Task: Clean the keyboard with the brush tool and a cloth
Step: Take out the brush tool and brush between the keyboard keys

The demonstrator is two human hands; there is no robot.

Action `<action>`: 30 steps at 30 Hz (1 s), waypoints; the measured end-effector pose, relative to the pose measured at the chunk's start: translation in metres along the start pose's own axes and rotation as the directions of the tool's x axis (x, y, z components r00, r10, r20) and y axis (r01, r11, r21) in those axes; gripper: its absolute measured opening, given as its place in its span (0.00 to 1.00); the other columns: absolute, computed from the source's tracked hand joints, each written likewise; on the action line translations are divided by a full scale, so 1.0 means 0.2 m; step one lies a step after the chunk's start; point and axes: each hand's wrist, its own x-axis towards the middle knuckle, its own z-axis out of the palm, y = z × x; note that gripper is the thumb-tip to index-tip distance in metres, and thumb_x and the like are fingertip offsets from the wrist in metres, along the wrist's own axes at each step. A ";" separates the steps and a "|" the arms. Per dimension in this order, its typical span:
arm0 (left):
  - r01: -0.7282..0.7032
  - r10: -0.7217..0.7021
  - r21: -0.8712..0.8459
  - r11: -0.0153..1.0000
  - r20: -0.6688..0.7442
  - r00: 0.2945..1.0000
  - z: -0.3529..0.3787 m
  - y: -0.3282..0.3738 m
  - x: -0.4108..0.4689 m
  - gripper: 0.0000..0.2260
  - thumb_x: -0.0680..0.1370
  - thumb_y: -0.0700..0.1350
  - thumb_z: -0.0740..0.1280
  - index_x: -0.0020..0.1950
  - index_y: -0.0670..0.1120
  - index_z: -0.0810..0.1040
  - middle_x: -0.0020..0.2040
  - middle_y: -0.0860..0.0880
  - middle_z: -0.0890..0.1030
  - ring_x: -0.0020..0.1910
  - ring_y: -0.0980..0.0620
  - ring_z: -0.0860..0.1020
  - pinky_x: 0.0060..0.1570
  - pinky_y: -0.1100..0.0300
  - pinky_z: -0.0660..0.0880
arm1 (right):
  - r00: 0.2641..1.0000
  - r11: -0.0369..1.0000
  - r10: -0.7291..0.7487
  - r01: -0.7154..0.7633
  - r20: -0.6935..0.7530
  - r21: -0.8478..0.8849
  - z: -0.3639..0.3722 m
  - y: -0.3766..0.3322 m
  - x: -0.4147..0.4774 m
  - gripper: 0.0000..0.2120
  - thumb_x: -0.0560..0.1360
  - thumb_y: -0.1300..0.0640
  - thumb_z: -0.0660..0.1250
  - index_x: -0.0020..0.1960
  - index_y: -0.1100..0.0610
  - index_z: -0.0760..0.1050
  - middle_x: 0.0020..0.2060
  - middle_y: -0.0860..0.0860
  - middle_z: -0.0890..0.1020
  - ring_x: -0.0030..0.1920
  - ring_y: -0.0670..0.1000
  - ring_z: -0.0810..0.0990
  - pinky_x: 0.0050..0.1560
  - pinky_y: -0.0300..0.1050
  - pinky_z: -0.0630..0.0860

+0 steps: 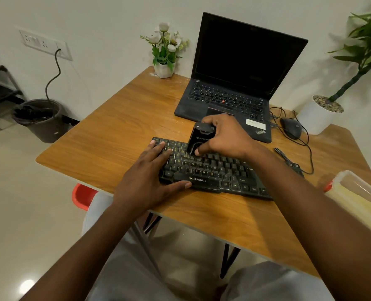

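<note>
Forearms reach in from the bottom edge to the keyboard (212, 169), which lies on the wooden table (115, 137) in front of an open laptop (234, 83). Left hand (149, 177) lies flat on the keyboard's left end, fingers straight, thumb along the front edge. Right hand (225, 135) grips the black brush tool (198, 139), held upright with its lower end on the upper key rows. Mouse (291, 128) sits right of the laptop. Clear container (358, 192) at the table's right edge; contents indistinct.

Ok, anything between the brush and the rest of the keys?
The left hand lies flat on the left end of the keyboard, covering keys beside the brush. Nothing visible rests on the keys to the right.
</note>
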 end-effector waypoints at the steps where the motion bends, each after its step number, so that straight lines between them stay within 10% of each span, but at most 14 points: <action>1: 0.010 -0.010 0.011 1.000 -0.009 1.000 0.00 0.00 0.00 0.51 0.67 0.81 0.65 0.83 0.55 0.64 0.86 0.55 0.56 0.85 0.57 0.47 0.79 0.54 0.55 | 0.999 1.000 0.013 -0.013 -0.033 0.001 0.01 0.00 0.02 0.24 0.59 0.56 0.88 0.51 0.57 0.84 0.47 0.51 0.89 0.50 0.52 0.88 0.53 0.57 0.85; 9: 0.105 -0.105 0.052 0.993 0.000 0.994 0.00 0.00 0.00 0.60 0.64 0.83 0.65 0.86 0.51 0.53 0.87 0.54 0.50 0.85 0.53 0.53 0.80 0.51 0.59 | 0.996 0.998 0.033 -0.030 -0.081 0.048 0.06 -0.02 0.07 0.45 0.52 0.42 0.85 0.64 0.60 0.82 0.62 0.56 0.86 0.62 0.58 0.85 0.63 0.58 0.83; 15: 0.064 -0.064 0.114 0.991 -0.008 0.998 0.01 -0.02 0.01 0.60 0.66 0.85 0.60 0.86 0.48 0.53 0.87 0.49 0.53 0.85 0.51 0.55 0.84 0.49 0.54 | 0.999 1.000 -0.010 0.010 0.037 0.009 0.04 -0.02 0.04 0.21 0.59 0.55 0.88 0.48 0.55 0.84 0.46 0.50 0.89 0.49 0.51 0.88 0.55 0.58 0.85; 22: 0.049 -0.049 0.200 0.979 -0.004 0.999 -0.01 -0.11 -0.03 0.57 0.70 0.86 0.50 0.86 0.47 0.52 0.87 0.47 0.56 0.86 0.52 0.51 0.85 0.47 0.44 | 0.991 0.999 0.021 -0.025 -0.134 -0.022 0.06 0.01 0.12 0.36 0.62 0.52 0.87 0.67 0.60 0.81 0.53 0.53 0.87 0.49 0.50 0.86 0.48 0.47 0.82; 30: 0.058 -0.050 0.213 0.975 -0.044 0.998 -0.02 -0.15 -0.06 0.56 0.69 0.86 0.52 0.85 0.49 0.58 0.85 0.50 0.62 0.86 0.52 0.52 0.85 0.46 0.43 | 0.999 0.999 -0.045 0.046 0.027 -0.028 0.07 -0.09 0.05 0.19 0.62 0.58 0.87 0.47 0.52 0.83 0.42 0.49 0.88 0.44 0.50 0.87 0.49 0.59 0.85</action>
